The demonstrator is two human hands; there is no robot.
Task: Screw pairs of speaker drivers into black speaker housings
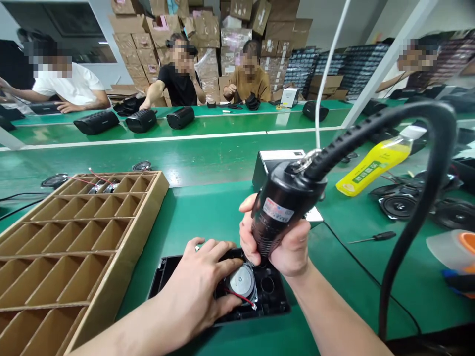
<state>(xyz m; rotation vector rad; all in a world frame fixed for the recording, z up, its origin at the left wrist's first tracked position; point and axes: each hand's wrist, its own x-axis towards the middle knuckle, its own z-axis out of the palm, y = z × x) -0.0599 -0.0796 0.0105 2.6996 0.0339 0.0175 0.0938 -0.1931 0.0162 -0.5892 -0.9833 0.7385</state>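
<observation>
Tabletop [193,210]: green, glossy
Room: cartons [203,30] stacked behind co-workers [180,81]
Left hand [204,272]: part-open, holding speaker [240,281]
Right hand [292,249]: closed round power screwdriver [276,195]

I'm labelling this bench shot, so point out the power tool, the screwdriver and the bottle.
Power tool [277,210], head view: the sticker on its body.
Screwdriver [383,236], head view: its handle.
Bottle [372,169], head view: its label.
</observation>
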